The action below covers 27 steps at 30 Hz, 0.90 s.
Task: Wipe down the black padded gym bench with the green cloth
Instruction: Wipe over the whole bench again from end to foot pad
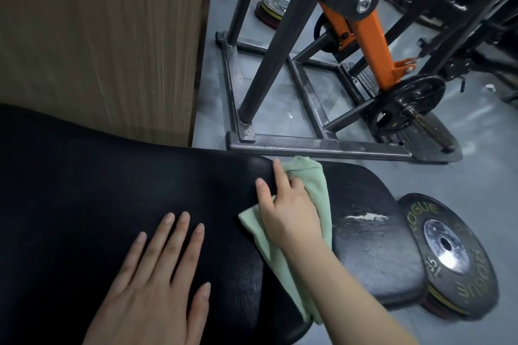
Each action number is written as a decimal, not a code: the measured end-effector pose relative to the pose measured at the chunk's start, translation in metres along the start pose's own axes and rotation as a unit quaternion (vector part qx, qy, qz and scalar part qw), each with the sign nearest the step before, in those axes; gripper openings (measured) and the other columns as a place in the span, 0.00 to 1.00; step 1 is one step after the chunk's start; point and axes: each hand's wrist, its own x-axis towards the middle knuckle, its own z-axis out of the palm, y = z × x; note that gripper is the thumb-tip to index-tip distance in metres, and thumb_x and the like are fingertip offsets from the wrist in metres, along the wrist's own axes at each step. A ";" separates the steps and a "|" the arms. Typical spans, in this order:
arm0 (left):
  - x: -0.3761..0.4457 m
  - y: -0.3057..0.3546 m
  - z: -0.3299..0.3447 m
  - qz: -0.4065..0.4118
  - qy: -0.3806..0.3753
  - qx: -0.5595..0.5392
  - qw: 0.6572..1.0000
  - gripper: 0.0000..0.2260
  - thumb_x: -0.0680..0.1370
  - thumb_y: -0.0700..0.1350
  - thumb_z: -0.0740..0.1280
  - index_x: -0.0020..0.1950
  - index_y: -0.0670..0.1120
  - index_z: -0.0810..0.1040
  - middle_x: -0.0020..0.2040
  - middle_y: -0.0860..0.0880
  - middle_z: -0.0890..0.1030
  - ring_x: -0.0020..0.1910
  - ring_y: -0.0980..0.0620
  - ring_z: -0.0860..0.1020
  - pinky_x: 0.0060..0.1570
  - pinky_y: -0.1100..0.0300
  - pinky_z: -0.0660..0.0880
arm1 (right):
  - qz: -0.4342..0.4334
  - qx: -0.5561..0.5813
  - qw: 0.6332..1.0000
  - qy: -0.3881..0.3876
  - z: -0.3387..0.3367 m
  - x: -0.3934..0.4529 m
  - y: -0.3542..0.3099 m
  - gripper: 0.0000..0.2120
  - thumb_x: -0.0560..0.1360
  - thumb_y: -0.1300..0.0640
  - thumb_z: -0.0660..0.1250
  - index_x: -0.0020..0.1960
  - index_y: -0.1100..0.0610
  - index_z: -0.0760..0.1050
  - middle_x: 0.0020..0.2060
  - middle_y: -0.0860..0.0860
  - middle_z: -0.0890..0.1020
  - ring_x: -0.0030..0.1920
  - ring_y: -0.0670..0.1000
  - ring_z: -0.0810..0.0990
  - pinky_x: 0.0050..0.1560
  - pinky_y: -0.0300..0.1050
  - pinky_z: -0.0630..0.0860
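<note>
The black padded bench [98, 190] fills the lower left, with a second, worn pad [372, 246] to its right. The green cloth [319, 193] lies over the gap between the two pads, one end hanging toward the near edge. My right hand [288, 204] lies on the cloth and presses it down. Its thumb and index finger stretch out onto the black pad, and the other fingers curl into the bunched cloth. Left of it, my left hand [162, 274] rests flat on the large pad with fingers spread.
A wooden panel [98, 36] stands behind the bench at the left. A black and orange machine frame [308, 145] sits on the grey floor beyond the bench. Stacked weight plates [454, 258] lie on the floor against the worn pad's right side.
</note>
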 end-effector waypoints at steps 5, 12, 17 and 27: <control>0.002 0.000 0.002 0.002 0.010 0.007 1.000 0.28 0.82 0.57 0.42 0.72 0.40 0.65 0.72 0.38 0.69 0.71 0.43 0.65 0.72 0.48 0.53 | -0.036 -0.015 0.999 -0.004 0.002 -0.041 0.014 0.29 0.77 0.34 0.49 0.76 0.35 0.45 0.73 0.53 0.59 0.74 0.51 0.56 0.65 0.47 0.67; 0.002 -0.001 0.004 0.000 0.014 0.001 1.000 0.28 0.82 0.57 0.42 0.71 0.41 0.66 0.71 0.38 0.70 0.72 0.43 0.63 0.72 0.49 0.53 | -0.029 -0.023 0.999 -0.012 0.004 -0.080 0.024 0.31 0.65 0.28 0.36 0.69 0.24 0.38 0.75 0.48 0.52 0.74 0.44 0.50 0.67 0.39 0.62; 0.001 0.000 0.002 0.003 0.012 0.003 1.000 0.28 0.82 0.57 0.42 0.71 0.40 0.66 0.71 0.38 0.70 0.72 0.43 0.65 0.71 0.49 0.53 | -0.046 -0.009 0.999 -0.006 0.001 -0.046 0.018 0.32 0.73 0.30 0.50 0.76 0.33 0.48 0.66 0.52 0.64 0.68 0.52 0.65 0.63 0.44 0.66; 0.001 0.002 -0.002 -0.002 -0.007 -0.004 1.000 0.31 0.82 0.57 0.42 0.70 0.39 0.71 0.71 0.38 0.70 0.72 0.43 0.64 0.71 0.48 0.54 | -0.057 -0.004 0.998 0.000 0.003 -0.013 0.014 0.30 0.77 0.35 0.55 0.76 0.36 0.51 0.70 0.55 0.63 0.72 0.53 0.62 0.66 0.47 0.65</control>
